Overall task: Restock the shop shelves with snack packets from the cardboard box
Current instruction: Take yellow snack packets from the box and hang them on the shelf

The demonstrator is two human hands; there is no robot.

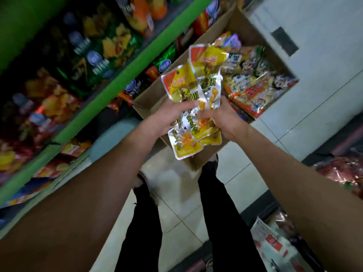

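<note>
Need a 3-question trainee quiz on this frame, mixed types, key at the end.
1. True or false: both hands hold the yellow packets.
2. Where is the box? A) on a shelf B) on the floor, by the green shelves C) on a stool
3. Fill in: the packets are held above the ____.

Key:
1. True: left hand and right hand both have a grip on the bunch.
2. B
3. box

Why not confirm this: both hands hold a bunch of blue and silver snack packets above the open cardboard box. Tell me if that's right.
Not quite. The head view shows the snack packets are yellow and silver, not blue. The rest holds: left hand and right hand grip them above the open cardboard box.
</note>
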